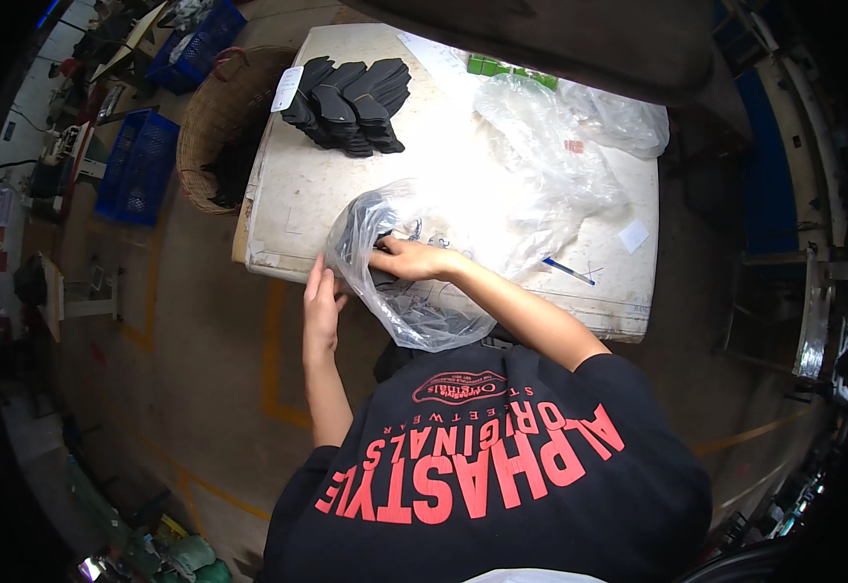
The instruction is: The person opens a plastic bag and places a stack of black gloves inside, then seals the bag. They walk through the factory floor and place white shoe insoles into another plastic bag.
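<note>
Clear plastic bag (424, 325) overhangs white table's (283, 194) near edge. Left hand (322, 309) alongside, right hand (412, 259) at mouth; I can't tell either grip. Bare tabletop toward black stacks (351, 109).

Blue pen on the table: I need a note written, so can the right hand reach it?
Probably yes: the pen lies uncovered on the table, though the right hand would first leave the plastic bag.

Right hand (412, 259) fingertips are partly hidden in a clear bag (419, 330) at the near table (283, 209) edge; the dark contents (354, 229) look indistinct.
</note>
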